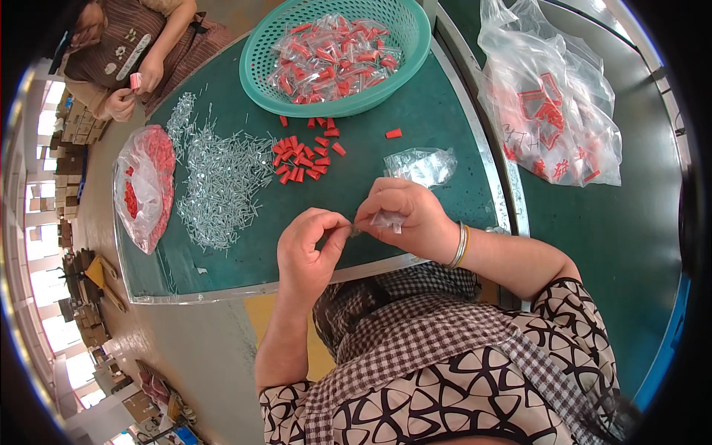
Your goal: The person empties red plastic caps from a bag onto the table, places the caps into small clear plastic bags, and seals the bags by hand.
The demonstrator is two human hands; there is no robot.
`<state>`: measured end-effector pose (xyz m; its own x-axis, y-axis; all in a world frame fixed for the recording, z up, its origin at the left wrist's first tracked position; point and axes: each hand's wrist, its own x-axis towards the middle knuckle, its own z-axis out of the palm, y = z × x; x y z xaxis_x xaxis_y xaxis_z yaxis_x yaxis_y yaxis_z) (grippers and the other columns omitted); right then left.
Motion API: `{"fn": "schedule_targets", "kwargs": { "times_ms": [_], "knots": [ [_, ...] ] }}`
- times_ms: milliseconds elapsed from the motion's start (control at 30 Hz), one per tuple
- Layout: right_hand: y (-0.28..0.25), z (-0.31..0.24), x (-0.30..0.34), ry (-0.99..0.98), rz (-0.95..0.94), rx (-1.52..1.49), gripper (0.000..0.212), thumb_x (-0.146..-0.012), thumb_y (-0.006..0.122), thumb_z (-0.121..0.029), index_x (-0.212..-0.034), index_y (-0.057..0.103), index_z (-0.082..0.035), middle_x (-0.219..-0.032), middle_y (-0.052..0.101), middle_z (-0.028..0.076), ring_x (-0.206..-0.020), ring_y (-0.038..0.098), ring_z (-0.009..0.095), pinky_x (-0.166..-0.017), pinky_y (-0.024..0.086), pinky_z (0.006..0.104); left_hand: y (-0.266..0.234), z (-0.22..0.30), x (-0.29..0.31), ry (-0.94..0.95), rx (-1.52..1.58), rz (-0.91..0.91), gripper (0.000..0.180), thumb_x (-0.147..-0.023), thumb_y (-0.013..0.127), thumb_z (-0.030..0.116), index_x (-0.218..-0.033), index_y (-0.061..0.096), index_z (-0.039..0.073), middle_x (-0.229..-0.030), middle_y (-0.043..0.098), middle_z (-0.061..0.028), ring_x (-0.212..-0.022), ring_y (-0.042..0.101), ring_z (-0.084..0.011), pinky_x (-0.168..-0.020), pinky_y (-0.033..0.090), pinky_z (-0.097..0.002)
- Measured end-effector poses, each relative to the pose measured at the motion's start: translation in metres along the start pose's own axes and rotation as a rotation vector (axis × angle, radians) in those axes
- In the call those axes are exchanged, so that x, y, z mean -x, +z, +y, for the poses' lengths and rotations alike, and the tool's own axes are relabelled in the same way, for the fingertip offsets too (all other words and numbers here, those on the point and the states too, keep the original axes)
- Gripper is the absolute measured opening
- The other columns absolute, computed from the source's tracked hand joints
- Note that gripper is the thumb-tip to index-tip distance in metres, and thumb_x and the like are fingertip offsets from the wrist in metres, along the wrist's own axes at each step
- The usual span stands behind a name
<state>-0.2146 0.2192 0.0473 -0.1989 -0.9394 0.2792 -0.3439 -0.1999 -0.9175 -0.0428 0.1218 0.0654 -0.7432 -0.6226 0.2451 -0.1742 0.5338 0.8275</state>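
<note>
Low over the front of the green table, my two hands meet fingertip to fingertip. My right hand (408,215) is closed round a small clear plastic bag (387,220), part of which shows below its fingers. Thumb and forefinger of my left hand (308,248) pinch at the same spot; what lies between them is too small to make out. Beyond the hands lie a loose group of red tapered plugs (300,157) and a stack of clear plastic bags (424,166). A wide heap of small metal screws or nails (222,178) spreads to the left.
A teal perforated basket (248,70) at the back holds many filled bags with red plugs. At the left edge sits an open plastic bag of red pieces (148,185). A large clear bag with red print (552,104) rests at right. Another person (141,52) works at far left.
</note>
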Motion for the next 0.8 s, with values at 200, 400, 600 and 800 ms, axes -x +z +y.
{"fn": "schedule_targets", "kwargs": {
  "times_ms": [200, 400, 600, 800],
  "knots": [
    [-0.002, -0.004, -0.004, 0.417, -0.072, -0.257, 0.001, -0.087, 0.068, -0.005, -0.088, 0.068, -0.004, -0.083, 0.061, 0.002, -0.068, 0.059, 0.009, -0.057, 0.048, 0.0229, -0.005, -0.008, 0.003, -0.153, 0.163, 0.013, 0.006, -0.084, 0.068, -0.003, -0.087, 0.063, -0.002, -0.083, 0.062, -0.0044, -0.070, 0.057, -0.0100, -0.064, 0.045, -0.0215],
    [-0.001, -0.002, -0.001, 0.399, -0.041, -0.242, 0.004, -0.090, 0.066, -0.007, -0.089, 0.067, -0.003, -0.084, 0.061, 0.001, -0.064, 0.056, 0.005, -0.055, 0.046, 0.0197, -0.005, -0.014, 0.006, -0.277, 0.329, 0.026, 0.007, -0.084, 0.068, -0.004, -0.088, 0.063, -0.002, -0.085, 0.061, -0.0031, -0.074, 0.057, -0.0099, -0.067, 0.046, -0.0221],
    [0.001, 0.005, -0.001, 0.110, 0.008, -0.069, 0.007, -0.082, 0.072, -0.003, -0.088, 0.068, -0.005, -0.080, 0.060, 0.003, -0.071, 0.060, 0.014, -0.062, 0.047, 0.0272, -0.001, -0.016, 0.003, -0.208, 0.261, 0.011, 0.006, -0.083, 0.067, -0.003, -0.087, 0.062, -0.001, -0.084, 0.060, -0.0042, -0.074, 0.057, -0.0113, -0.067, 0.047, -0.0238],
    [-0.002, 0.002, -0.003, 0.124, -0.047, -0.062, 0.010, -0.078, 0.074, -0.005, -0.087, 0.069, -0.005, -0.079, 0.060, 0.007, -0.075, 0.063, 0.022, -0.067, 0.050, 0.0317, 0.004, -0.013, 0.001, -0.141, 0.203, -0.023, 0.006, -0.083, 0.065, -0.002, -0.086, 0.061, -0.001, -0.082, 0.060, -0.0049, -0.073, 0.058, -0.0121, -0.067, 0.047, -0.0244]
  ]
}}
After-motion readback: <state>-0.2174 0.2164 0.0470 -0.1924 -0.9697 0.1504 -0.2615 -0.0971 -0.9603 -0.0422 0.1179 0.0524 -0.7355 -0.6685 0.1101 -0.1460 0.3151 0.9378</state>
